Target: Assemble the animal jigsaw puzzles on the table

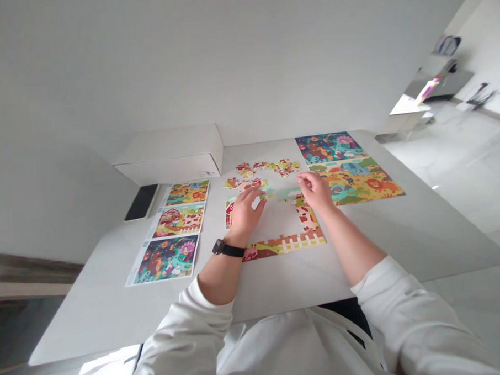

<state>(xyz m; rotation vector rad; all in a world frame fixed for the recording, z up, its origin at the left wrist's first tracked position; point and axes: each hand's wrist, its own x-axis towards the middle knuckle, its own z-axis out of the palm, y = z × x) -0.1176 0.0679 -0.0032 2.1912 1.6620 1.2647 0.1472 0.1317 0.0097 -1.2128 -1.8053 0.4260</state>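
Observation:
A farm jigsaw puzzle (283,245) lies on the table with its border joined along the bottom and right, around a bare middle. My left hand (245,211), a black watch on its wrist, is over the upper left of the border, fingers spread and thumb apart. It hides part of the border and some pieces. At the upper right corner, my right hand (315,191) has its fingers curled together; whether a piece is between them is hidden. Loose puzzle pieces (285,167) lie in a pile beyond the hands, with more pieces (245,169) to its left.
Three printed reference pictures (179,219) lie in a column at left, beside a dark phone (142,202). A white box (170,158) stands behind them against the wall. Two finished-looking puzzle pictures (355,180) lie at right on the white table (434,229).

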